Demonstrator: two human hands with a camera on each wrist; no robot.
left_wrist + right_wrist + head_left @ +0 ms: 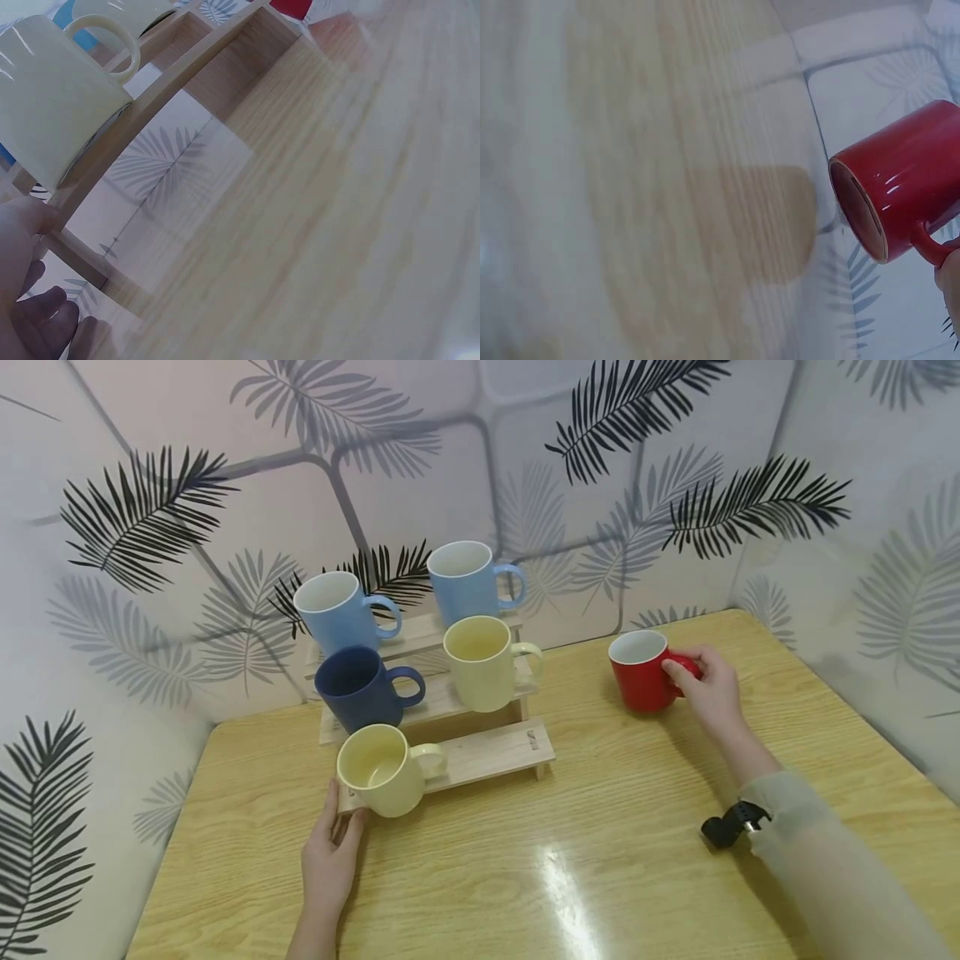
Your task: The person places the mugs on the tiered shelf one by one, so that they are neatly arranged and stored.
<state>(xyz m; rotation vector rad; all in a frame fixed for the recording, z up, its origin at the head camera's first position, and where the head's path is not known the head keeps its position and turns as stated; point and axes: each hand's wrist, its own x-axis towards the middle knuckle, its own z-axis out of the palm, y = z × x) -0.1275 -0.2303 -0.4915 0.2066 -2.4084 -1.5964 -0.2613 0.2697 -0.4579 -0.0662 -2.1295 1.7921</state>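
My right hand (712, 685) grips the handle of a red mug (637, 681) with a white inside. In the right wrist view the underside of the red mug (900, 180) shows, raised off the table. My left hand (330, 856) holds the left end of the lowest step of a three-step wooden rack (487, 756), its thumb (37, 214) against the plank's edge. Beside that hand, a pale yellow mug (390, 781) stands on this step.
On the middle step are a dark blue mug (360, 693) and another yellow mug (480, 668). Two light blue mugs, one left (337, 614) and one right (461, 585), occupy the top step. A leaf-patterned wall (525, 510) borders the wooden table (480, 860) behind.
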